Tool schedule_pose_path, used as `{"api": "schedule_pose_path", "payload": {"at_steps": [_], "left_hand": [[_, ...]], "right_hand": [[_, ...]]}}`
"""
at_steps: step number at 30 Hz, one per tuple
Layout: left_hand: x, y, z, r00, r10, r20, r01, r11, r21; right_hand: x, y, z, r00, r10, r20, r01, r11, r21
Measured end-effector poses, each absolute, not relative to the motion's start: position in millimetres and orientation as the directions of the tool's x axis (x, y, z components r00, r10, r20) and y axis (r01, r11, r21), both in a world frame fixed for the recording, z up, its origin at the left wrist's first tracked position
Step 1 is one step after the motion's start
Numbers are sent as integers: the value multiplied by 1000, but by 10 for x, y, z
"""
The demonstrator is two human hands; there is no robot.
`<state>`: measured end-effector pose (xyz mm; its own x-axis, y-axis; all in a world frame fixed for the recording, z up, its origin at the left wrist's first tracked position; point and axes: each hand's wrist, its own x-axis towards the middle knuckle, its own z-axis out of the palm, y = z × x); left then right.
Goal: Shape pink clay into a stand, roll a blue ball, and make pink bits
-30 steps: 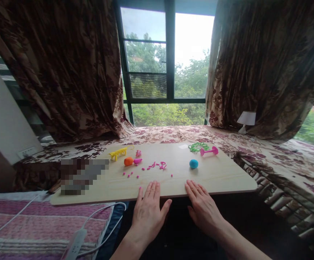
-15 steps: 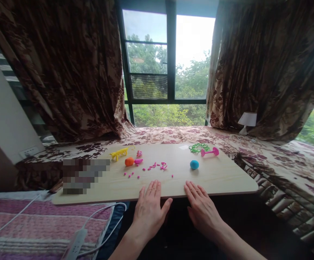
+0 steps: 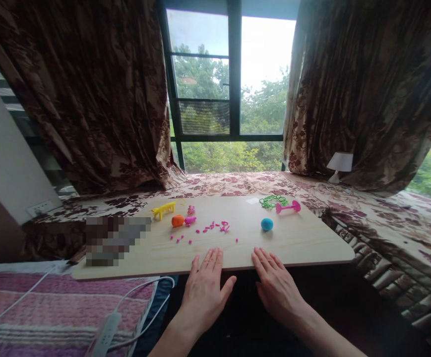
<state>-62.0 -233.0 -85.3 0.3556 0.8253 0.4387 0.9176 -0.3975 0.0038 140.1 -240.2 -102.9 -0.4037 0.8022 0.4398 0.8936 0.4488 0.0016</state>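
My left hand (image 3: 206,282) lies flat on the front edge of the pale wooden board (image 3: 300,243), fingers stretched forward and holding nothing. To its right, my right hand (image 3: 275,277) rests the same way, palm down and empty. Beyond the left fingertips are several small bright-pink pieces (image 3: 224,227). An orange lump of clay-like stuff (image 3: 177,221) touches a pink oblong one (image 3: 190,220). Past the right hand sits a blue ball (image 3: 267,224). Farther back stand a yellow four-legged animal figure (image 3: 163,210) and a small pink figure (image 3: 191,209).
At the back right of the board lie a green tangled string (image 3: 274,201) and a pink dumbbell-shaped piece (image 3: 288,207). A blurred-out patch (image 3: 116,242) covers the left end. A white power strip (image 3: 105,332) with a cord lies on the bedspread. A lamp (image 3: 339,163) stands on the sill.
Almost nothing differs. The view has tilted very slightly, and my left hand has shifted a touch to the right. The things on the board lie as before.
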Motion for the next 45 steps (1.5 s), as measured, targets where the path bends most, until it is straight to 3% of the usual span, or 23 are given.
{"api": "schedule_pose_path", "payload": {"at_steps": [8, 17, 25, 33, 39, 45], "left_hand": [[-426, -2207, -792, 413, 818, 400, 892, -453, 5], [-646, -2322, -848, 354, 833, 426, 922, -387, -12], [-390, -2195, -755, 453, 828, 330, 868, -494, 48], [-820, -2003, -790, 371, 887, 276, 910, -407, 83], [-1136, -1925, -661, 327, 892, 311, 915, -381, 130], [-1393, -2031, -546, 182, 908, 377, 954, -256, 156]], "right_hand": [[1264, -2310, -966, -462, 795, 393, 857, 514, -30], [1494, -2415, -1034, -380, 820, 428, 904, 427, -14], [1287, -2217, -897, -477, 808, 346, 853, 521, -40], [1489, -2096, -959, -349, 860, 372, 916, 396, -56], [1582, -2035, -849, -444, 860, 251, 849, 494, -189], [1757, -2007, -750, -417, 837, 354, 738, 539, -405]]}}
